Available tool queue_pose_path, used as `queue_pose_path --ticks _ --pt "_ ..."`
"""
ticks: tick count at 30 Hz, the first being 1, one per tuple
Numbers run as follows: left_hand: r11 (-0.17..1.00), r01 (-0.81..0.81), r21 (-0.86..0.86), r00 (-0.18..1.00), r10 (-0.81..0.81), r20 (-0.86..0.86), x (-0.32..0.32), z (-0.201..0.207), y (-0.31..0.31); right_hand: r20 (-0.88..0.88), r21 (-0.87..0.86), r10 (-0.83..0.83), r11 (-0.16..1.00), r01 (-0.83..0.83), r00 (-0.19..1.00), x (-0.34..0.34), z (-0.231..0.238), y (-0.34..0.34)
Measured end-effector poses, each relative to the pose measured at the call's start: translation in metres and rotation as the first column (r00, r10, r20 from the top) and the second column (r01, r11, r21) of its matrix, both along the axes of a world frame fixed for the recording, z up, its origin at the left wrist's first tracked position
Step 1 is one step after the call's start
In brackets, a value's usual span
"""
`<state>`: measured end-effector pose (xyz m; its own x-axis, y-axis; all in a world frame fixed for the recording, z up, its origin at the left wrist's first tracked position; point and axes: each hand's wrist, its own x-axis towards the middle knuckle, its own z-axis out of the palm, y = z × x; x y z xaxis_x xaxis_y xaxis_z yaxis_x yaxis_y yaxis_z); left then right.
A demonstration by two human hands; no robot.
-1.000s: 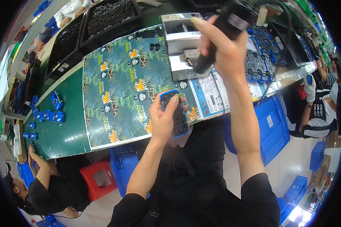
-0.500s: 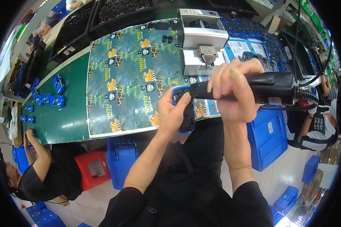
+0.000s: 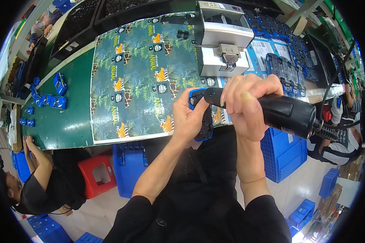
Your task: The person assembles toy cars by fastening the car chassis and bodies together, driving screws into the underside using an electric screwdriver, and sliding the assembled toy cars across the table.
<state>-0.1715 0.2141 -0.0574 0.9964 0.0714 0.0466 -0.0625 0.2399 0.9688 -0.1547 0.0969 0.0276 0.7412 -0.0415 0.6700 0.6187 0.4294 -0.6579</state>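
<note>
Left hand (image 3: pixel 186 120) snug around blue toy car (image 3: pixel 207 126) — right hand (image 3: pixel 250 104) tight around black power tool (image 3: pixel 288 115)

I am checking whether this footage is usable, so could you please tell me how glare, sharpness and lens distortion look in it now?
Head view: straight edges bend near the rim, and the corners go black; head view: pale glare shows on the green tabletop; head view: the left hand, right hand and black handheld tool look fairly sharp.
</note>
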Motion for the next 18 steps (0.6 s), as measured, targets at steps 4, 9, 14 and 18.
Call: queue_pose_path --ticks 4,9,14,18 --pt "1.000 -0.004 0.008 1.000 0.004 0.007 0.000 0.000 -0.001 -0.020 0.090 0.031 0.995 -0.029 0.999 -0.002 -0.002 -0.002" --pt "0.999 -0.013 0.032 0.998 0.011 0.062 0.001 -0.007 -0.002 0.025 0.056 0.013 0.998 -0.015 1.000 -0.003 -0.002 -0.003" --pt "0.987 -0.043 -0.157 0.997 0.031 -0.075 0.006 0.004 0.004 0.156 -0.007 0.016 1.000 -0.015 0.988 0.006 0.021 -0.017" --pt "0.780 -0.082 -0.620 0.962 -0.102 -0.255 0.012 0.009 0.024 0.146 0.016 -0.104 0.995 0.103 0.984 0.033 0.045 -0.040"
